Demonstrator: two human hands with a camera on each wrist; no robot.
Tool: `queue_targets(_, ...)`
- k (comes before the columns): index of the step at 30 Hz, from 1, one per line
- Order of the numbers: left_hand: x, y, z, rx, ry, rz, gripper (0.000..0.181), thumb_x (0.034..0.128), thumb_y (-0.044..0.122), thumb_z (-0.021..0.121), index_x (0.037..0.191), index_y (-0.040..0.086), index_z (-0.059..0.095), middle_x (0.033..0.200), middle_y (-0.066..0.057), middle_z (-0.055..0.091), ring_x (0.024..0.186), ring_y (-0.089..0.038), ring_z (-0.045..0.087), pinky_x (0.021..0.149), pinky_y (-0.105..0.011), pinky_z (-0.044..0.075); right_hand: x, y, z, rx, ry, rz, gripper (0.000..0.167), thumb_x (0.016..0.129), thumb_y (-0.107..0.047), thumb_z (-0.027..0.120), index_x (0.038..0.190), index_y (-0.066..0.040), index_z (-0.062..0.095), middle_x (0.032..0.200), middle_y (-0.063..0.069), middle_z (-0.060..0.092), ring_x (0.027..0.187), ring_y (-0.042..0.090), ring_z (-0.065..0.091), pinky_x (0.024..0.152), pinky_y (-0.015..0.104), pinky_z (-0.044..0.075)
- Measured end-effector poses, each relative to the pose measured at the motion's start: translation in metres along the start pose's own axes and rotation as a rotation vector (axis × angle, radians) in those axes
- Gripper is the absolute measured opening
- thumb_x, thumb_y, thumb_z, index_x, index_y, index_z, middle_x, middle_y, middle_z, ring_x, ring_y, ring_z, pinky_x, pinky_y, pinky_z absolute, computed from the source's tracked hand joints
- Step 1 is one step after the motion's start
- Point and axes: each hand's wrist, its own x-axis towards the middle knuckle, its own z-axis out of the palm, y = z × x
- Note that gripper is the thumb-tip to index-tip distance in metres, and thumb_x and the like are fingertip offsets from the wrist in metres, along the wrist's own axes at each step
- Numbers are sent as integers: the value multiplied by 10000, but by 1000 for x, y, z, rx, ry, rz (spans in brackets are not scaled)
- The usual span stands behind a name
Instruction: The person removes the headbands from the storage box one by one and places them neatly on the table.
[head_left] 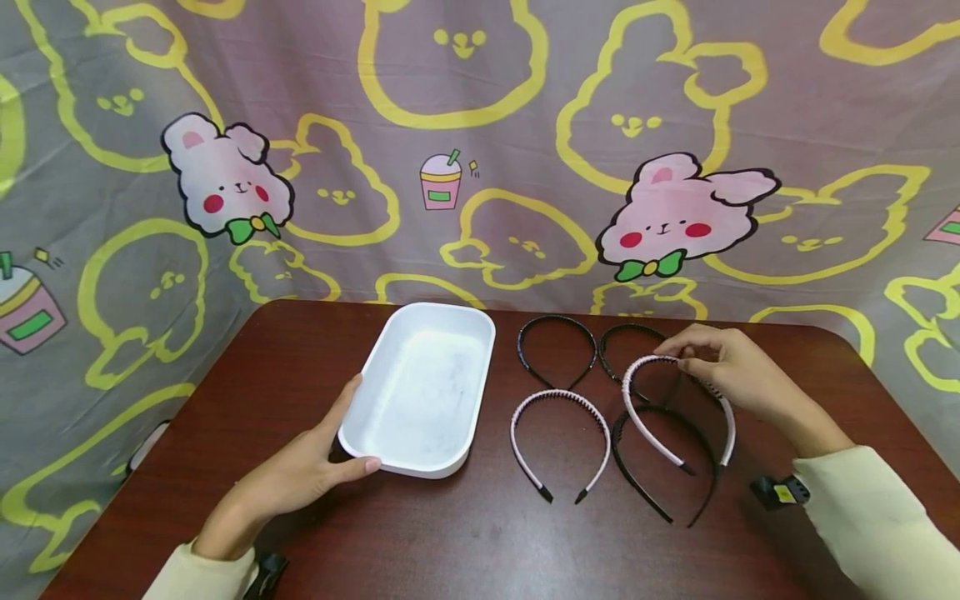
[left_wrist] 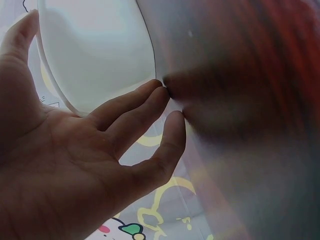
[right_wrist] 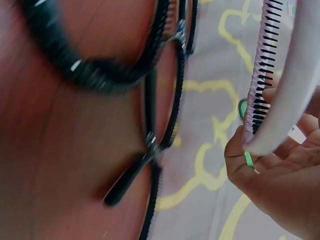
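My left hand [head_left: 300, 467] holds a white rectangular tray [head_left: 480, 387] by its near-left corner, thumb over the front rim and fingers along the side. In the left wrist view, those fingertips [left_wrist: 175, 120] meet the tabletop beside the tray. My right hand [head_left: 731, 367] pinches a pale pink headband [head_left: 627, 393] at the top of its arc, its ends hanging down. The inner teeth of that headband [right_wrist: 295, 90] show in the right wrist view. Below it, partly covered, is a black headband [head_left: 633, 483]. A second pink headband [head_left: 558, 393] lies left of it.
Behind these lie a dark headband with bluish glints [head_left: 520, 346] and another black headband [head_left: 603, 346], partly hidden by my right hand. Everything is on a brown wooden table [head_left: 480, 550]. A patterned curtain [head_left: 510, 100] hangs along its back edge.
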Motion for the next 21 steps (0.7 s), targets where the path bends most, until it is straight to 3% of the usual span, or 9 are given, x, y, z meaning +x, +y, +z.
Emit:
queue_targets(3, 0, 0, 0, -5, -3, -1, 1120, 936, 466, 777, 1697, 291, -26, 1715, -232, 233, 1416, -450, 481, 1099, -655, 380, -6, 12, -4, -22, 20, -8, 272, 970, 42, 631, 1103, -140, 784, 1007, 40, 664, 777, 35, 551, 640, 234, 457)
queue_targets(6, 0, 0, 0, -9, -2, 1, 1119, 936, 462, 779, 1697, 292, -24, 1717, -228, 230, 1422, -449, 474, 1102, -656, 375, -13, 24, -7, -73, 37, -7, 264, 962, 31, 660, 1098, -156, 788, 1050, -7, 711, 923, -13, 547, 736, 208, 435)
queue_targets(15, -1, 2, 0, -4, 7, 10, 1120, 932, 452, 785, 1698, 278, -13, 1714, -230, 239, 1413, -445, 484, 1103, -657, 373, -34, 50, -18, -44, 9, 53, 258, 978, 21, 642, 1126, -147, 770, 1056, -74, 664, 836, 35, 538, 516, 309, 476)
queue_targets(17, -1, 2, 0, -8, 3, 7, 1123, 933, 454, 785, 1698, 281, -18, 1716, -230, 232, 1417, -448, 479, 1103, -658, 373, -38, 56, -19, -50, 6, 49, 257, 975, 31, 640, 1127, -132, 768, 1056, -91, 672, 893, -2, 538, 549, 314, 497)
queue_targets(21, 0, 2, 0, -12, -3, 3, 1125, 934, 457, 782, 1697, 284, -25, 1721, -228, 218, 1424, -451, 470, 1102, -660, 374, -44, 65, -21, -53, 5, 68, 231, 975, 41, 641, 1115, -94, 765, 1007, -164, 674, 838, -24, 552, 587, 296, 499)
